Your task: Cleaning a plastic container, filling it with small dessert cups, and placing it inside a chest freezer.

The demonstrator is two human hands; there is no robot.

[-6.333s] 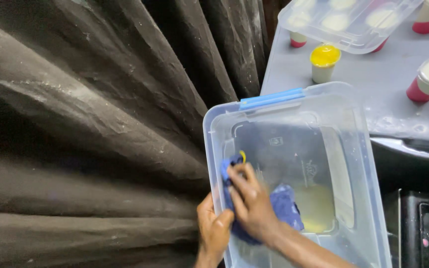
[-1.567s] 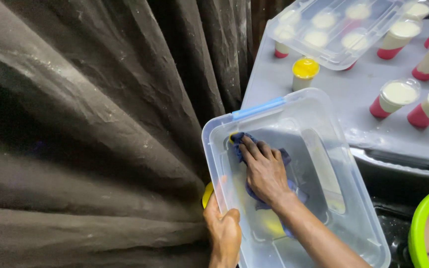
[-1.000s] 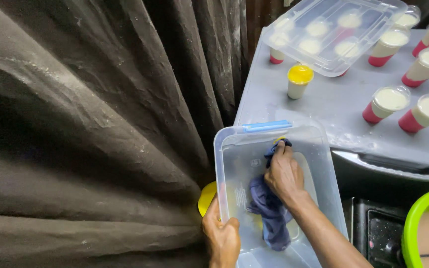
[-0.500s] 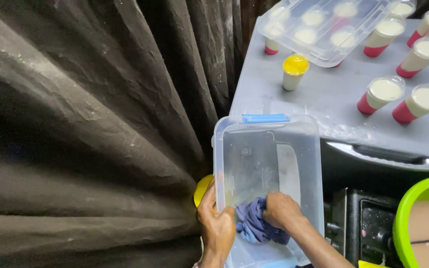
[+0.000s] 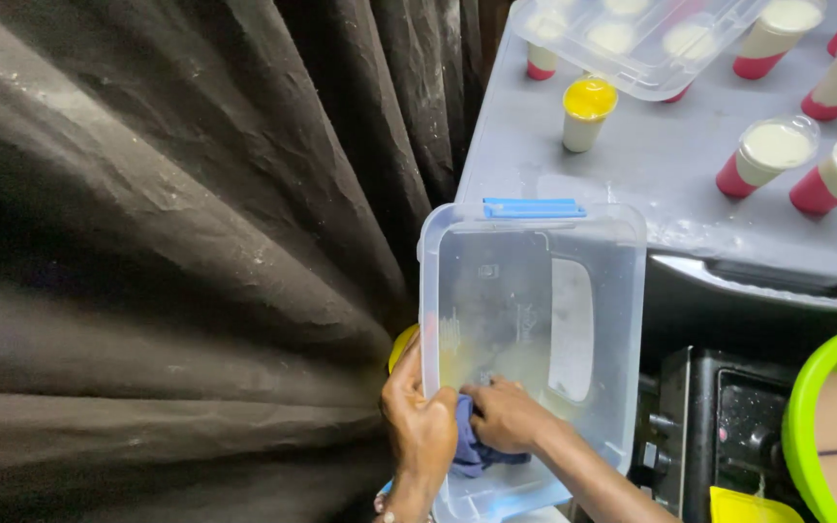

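The clear plastic storage container (image 5: 533, 339), fitted with a blue latch (image 5: 533, 207) at its far rim, is held tilted between the grey table (image 5: 670, 174) and the person, beside a dark pleated curtain (image 5: 176, 242); it appears to rest on no surface, carried mainly by the left hand (image 5: 418, 421), whose fingers are closed over the near-left wall. The right hand (image 5: 504, 418) is inside at the near end, closed around a bunched blue cloth (image 5: 472, 450) pressed against the floor and corner of the container. A pale yellowish film or puddle shows on the container's floor just ahead of the cloth. Risks, as judged: the one-handed hold on a smooth and probably wet wall could slip under the cloth's pressure, dropping the container towards the black appliance (image 5: 728, 426) below; any liquid could run to the low end and spill over the rim. A forward swing of the far rim could strike the yellow-topped cup (image 5: 585, 114) or the red-based cups (image 5: 765, 155) on the table, which stand near the edge and look easy to tip. A clear lid (image 5: 646, 44) lies over further cups behind them. A lime-green bowl (image 5: 830, 416) stands at the right, apart from the work.
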